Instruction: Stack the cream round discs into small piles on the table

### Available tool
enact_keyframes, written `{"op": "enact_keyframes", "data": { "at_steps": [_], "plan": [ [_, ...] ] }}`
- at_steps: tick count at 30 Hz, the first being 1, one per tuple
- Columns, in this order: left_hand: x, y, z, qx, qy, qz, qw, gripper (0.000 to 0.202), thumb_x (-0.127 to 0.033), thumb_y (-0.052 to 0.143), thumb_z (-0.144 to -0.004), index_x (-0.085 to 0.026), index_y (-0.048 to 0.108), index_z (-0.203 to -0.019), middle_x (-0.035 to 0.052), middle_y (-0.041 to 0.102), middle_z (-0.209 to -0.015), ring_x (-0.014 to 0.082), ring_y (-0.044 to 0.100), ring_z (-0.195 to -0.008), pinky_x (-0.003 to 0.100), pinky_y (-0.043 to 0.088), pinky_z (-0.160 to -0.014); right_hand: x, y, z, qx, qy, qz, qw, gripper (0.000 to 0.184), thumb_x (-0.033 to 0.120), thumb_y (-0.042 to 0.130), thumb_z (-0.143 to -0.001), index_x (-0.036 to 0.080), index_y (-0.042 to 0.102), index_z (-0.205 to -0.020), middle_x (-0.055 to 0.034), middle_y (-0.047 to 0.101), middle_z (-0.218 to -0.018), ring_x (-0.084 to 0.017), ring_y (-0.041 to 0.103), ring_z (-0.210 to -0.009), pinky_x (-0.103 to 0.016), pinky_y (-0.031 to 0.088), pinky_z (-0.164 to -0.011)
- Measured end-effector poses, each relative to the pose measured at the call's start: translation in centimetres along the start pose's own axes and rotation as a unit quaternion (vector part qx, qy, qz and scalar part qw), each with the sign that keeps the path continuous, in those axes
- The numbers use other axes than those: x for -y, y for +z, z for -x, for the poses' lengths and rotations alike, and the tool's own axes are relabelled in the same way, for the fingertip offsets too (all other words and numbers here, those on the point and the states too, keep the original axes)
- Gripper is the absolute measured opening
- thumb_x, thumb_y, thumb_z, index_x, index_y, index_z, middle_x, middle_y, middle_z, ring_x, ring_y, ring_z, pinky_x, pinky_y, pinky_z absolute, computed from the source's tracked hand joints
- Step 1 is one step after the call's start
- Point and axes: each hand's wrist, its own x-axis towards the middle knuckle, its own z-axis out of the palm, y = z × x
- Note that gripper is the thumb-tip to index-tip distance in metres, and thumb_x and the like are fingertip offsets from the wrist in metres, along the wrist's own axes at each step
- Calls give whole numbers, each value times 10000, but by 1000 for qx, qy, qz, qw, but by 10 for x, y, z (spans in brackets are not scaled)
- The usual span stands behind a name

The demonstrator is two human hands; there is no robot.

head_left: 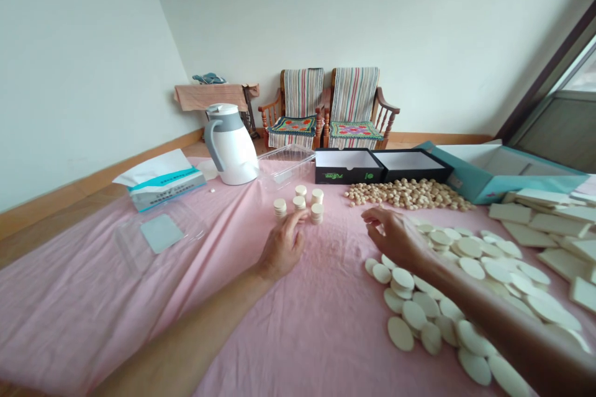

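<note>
My left hand (282, 245) rests on the pink tablecloth (139, 298), fingers stretched toward several short stacks of cream round discs (300, 201); its fingertips are just below one stack and hold nothing. My right hand (393, 236) hovers over the left edge of a big spread of flat cream discs (465, 285), fingers curled inward; what they pinch, if anything, is too small to make out. A heap of small tan beads (407, 193) lies just beyond it.
A white kettle (230, 144), a tissue box (161, 180), a clear plastic tray (284, 164) and a flat clear lid (161, 232) stand at the left. Two black boxes (379, 165), a teal box (493, 173) and cream rectangular blocks (549, 223) lie at the right. Two wooden chairs (328, 108) stand behind.
</note>
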Motion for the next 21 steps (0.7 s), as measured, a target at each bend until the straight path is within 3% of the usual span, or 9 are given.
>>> {"op": "enact_keyframes", "data": {
  "at_steps": [7, 12, 16, 21],
  "plan": [
    [-6, 3, 1, -30, 59, -49, 997, 357, -60, 416, -808, -166, 510, -1136, 70, 627, -1023, 166, 602, -951, 322, 491, -875, -40, -13, 34, -56, 7, 51, 997, 239, 179, 432, -802, 166, 615, -956, -73, 661, -876, -196, 583, -817, -284, 416, -699],
    [-15, 0, -5, 22, 122, -113, 986, 293, -87, 437, -835, -182, 579, -1072, 65, 609, -1087, 183, 545, -1045, 350, 440, -942, -48, -9, 36, -55, -4, 34, 998, 241, 194, 408, -838, 172, 624, -941, -66, 656, -838, -186, 574, -788, -281, 402, -692],
    [-25, -10, -28, 48, 128, -172, 976, 251, -166, 452, -872, -187, 587, -1083, 66, 614, -1094, 198, 533, -1041, 369, 421, -931, -48, -8, 39, -47, -23, 22, 998, 232, 192, 426, -837, 173, 626, -951, -60, 655, -853, -184, 568, -798, -284, 391, -718],
    [-30, -16, -65, 79, 87, -212, 970, 200, -258, 531, -843, -215, 629, -1012, 38, 666, -972, 199, 565, -916, 340, 429, -830, -45, -10, 42, -37, -26, 27, 999, 242, 187, 419, -851, 171, 629, -971, -64, 652, -857, -188, 563, -813, -294, 381, -743]
  ]
}}
